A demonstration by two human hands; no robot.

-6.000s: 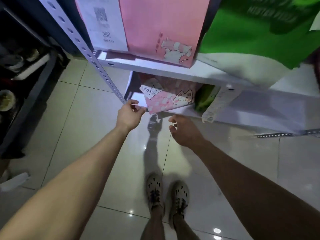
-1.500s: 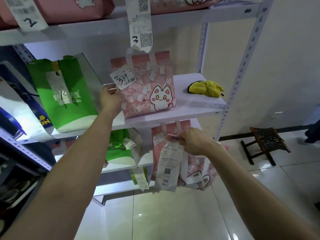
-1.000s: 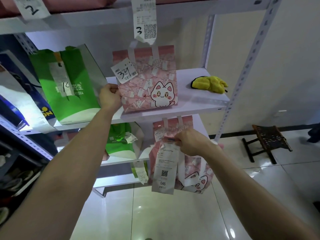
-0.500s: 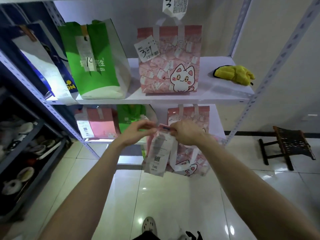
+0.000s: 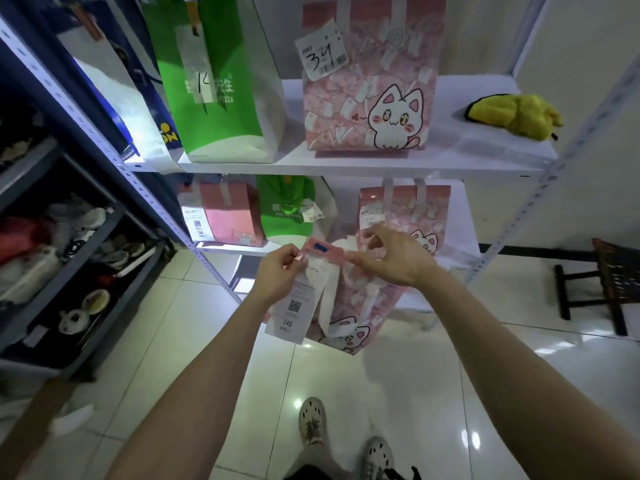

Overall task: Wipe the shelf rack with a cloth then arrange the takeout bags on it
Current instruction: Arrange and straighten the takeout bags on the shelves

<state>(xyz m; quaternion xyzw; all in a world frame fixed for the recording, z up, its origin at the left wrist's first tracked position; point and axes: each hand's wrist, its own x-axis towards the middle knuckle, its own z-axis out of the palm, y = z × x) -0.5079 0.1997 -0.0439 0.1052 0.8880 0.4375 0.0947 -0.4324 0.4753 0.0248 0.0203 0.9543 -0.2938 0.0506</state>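
I hold a pink cat-print takeout bag (image 5: 360, 306) in the air in front of the white shelf rack (image 5: 381, 164). My left hand (image 5: 277, 275) pinches the left end of its folded top, where a long receipt marked 046 (image 5: 294, 306) hangs down. My right hand (image 5: 391, 258) grips the right end of the top. On the shelf above stand a green bag (image 5: 214, 84) and a pink cat bag tagged 34 (image 5: 370, 95). A yellow cloth (image 5: 516, 114) lies at that shelf's right end.
The lower shelf holds a plain pink bag (image 5: 225, 216), a green bag (image 5: 291, 209) and another pink cat bag (image 5: 415, 209). A dark rack with clutter (image 5: 62, 237) stands at the left. A small dark stool (image 5: 609, 278) sits at the right. My feet are on the glossy tiled floor (image 5: 398, 393).
My left hand left the tagged bag on the upper shelf and came down to the top of the held bag. The view has tilted downward.
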